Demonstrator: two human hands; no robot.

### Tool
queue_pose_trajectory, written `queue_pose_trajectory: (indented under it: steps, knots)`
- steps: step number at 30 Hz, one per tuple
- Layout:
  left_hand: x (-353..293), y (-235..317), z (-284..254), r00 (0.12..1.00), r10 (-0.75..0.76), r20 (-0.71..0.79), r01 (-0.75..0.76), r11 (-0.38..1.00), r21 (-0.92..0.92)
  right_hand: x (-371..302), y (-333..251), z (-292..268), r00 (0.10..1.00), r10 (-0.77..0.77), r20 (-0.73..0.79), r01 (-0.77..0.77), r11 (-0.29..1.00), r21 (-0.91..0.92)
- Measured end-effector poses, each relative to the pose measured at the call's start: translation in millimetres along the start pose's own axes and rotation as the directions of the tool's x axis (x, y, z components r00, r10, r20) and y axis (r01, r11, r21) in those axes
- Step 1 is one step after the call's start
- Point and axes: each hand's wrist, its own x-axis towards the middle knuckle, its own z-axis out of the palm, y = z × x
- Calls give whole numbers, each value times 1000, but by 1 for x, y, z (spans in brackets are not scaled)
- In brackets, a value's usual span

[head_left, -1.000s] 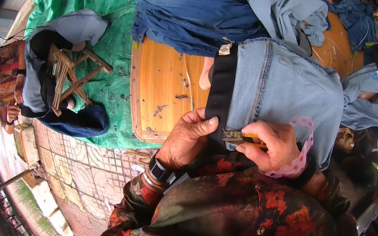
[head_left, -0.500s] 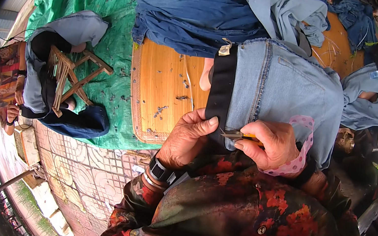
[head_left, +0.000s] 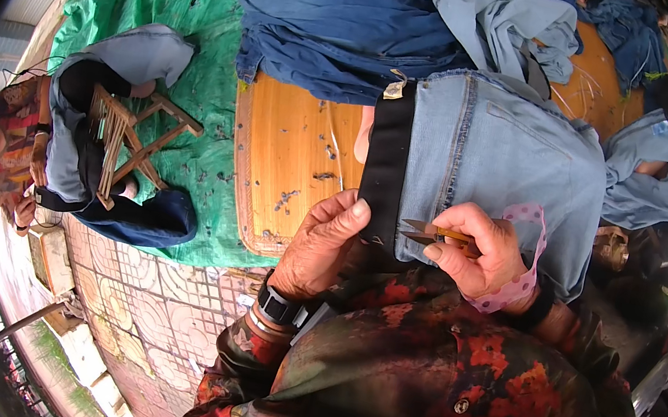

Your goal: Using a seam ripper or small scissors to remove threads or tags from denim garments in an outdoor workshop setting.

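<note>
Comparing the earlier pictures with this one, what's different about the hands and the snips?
The left hand has moved a little left, its thumb now at the edge of the black band; whether it still grips is unclear. The snips have drawn slightly right off the band, blades parted after looking closed half a second ago. The right hand still holds them; the jeans lie much as before.

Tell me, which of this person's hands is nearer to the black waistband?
The left: the left hand holds the lower end of the black waistband. The right hand is to the right of it, over the light-blue denim, holding snips with blades pointing toward it.
</note>
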Motion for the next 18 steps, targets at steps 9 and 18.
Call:
queue_pose_trajectory:
  steps: [9, 18]
  knots:
    - [4, 3, 9, 996, -78, 38, 68, 977, 203, 2, 5, 5, 987, -159, -14, 152, 964, -218]
    - [10, 0, -2, 981, -190, 43, 179, 965, 190, 6, 16, 9, 951, -309, 6, 297, 911, -286]
